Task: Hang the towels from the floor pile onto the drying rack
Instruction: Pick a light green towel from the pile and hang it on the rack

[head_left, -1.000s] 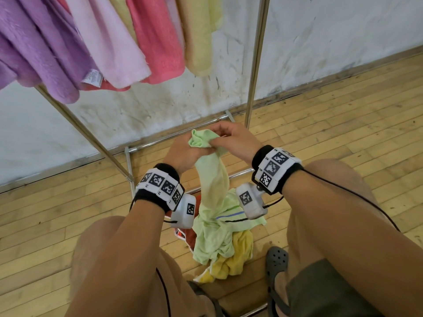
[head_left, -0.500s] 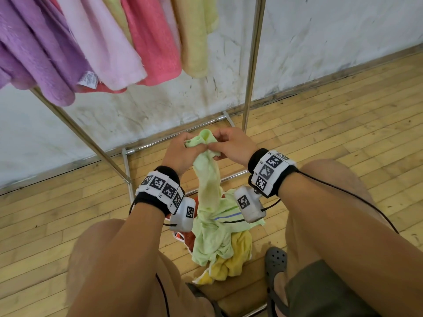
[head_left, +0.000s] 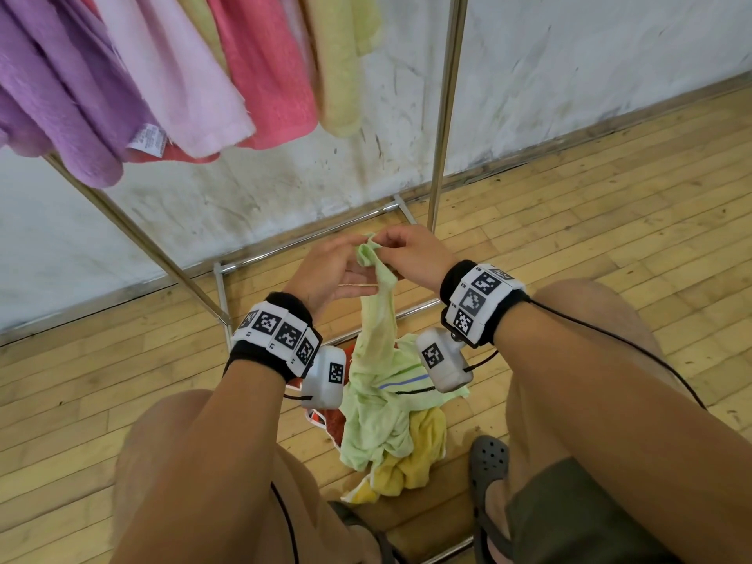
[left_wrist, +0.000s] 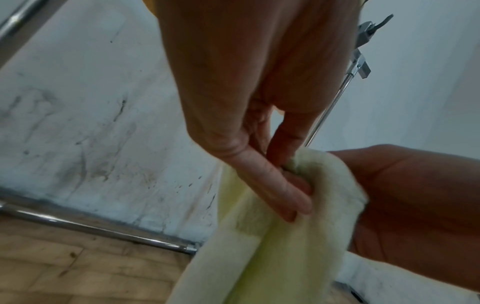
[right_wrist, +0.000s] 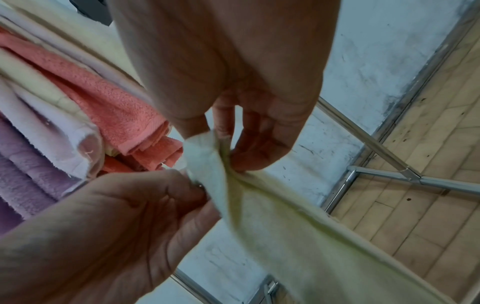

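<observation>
Both hands meet at the top corner of a light green towel (head_left: 376,319), low in front of the drying rack (head_left: 445,116). The left hand (head_left: 325,272) pinches the bunched corner between thumb and fingers, and the left wrist view shows its fingers (left_wrist: 275,185) pressed into the fold of cloth. The right hand (head_left: 411,252) pinches the same corner from the other side — thumb and fingertips closed on the fabric, as the right wrist view shows (right_wrist: 221,152). The two hands are touching or nearly so, with the towel's corner between them.

From that corner the green towel hangs down as a twisted strip, and its lower part lies spread over the floor pile (head_left: 390,437) between the person's knees. Under it in the pile sits a yellow towel (head_left: 419,453), and a bit of red cloth (head_left: 333,425) shows at the left edge. The pile rests on the wooden floor (head_left: 610,221), beside a grey perforated clog (head_left: 488,457).

Several towels already hang on the rack at upper left — a purple towel (head_left: 61,95), a pale pink towel (head_left: 175,75), a coral pink towel (head_left: 260,67) and a pale yellow towel (head_left: 337,63). Behind the rack's chrome legs stands a scuffed white wall (head_left: 590,67).
</observation>
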A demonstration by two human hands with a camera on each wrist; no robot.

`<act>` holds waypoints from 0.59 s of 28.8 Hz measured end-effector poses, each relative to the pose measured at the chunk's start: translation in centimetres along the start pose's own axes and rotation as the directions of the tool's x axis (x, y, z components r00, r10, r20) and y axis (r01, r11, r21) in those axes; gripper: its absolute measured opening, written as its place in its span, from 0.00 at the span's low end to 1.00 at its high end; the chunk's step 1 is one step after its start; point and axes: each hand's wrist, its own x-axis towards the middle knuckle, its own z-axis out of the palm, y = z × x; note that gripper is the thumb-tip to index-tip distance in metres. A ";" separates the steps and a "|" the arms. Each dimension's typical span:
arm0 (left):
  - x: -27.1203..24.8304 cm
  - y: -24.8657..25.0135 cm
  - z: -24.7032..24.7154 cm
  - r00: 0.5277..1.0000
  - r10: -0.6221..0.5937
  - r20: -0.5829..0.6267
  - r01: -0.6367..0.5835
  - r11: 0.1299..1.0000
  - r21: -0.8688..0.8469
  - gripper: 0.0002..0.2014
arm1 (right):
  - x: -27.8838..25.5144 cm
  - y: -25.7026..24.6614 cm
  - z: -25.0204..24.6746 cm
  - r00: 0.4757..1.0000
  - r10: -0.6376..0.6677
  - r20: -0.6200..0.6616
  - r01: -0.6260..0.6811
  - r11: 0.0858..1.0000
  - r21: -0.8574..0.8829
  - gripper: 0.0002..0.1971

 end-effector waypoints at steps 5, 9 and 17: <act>0.1 -0.7 -0.3 0.993 0.094 0.070 -0.095 0.995 0.011 0.24 | -0.4 -0.4 -0.1 1.000 -0.012 -0.010 0.012 1.000 0.022 0.06; 0.4 -0.8 -0.2 0.994 0.107 -0.003 -0.107 0.994 -0.005 0.18 | -0.6 -0.7 -0.4 0.999 -0.040 -0.033 0.039 0.999 -0.009 0.04; 1.2 -1.1 -0.8 0.984 0.148 -0.094 -0.138 0.985 0.102 0.12 | -0.5 -1.0 -0.7 0.999 -0.016 -0.036 0.019 0.997 0.075 0.05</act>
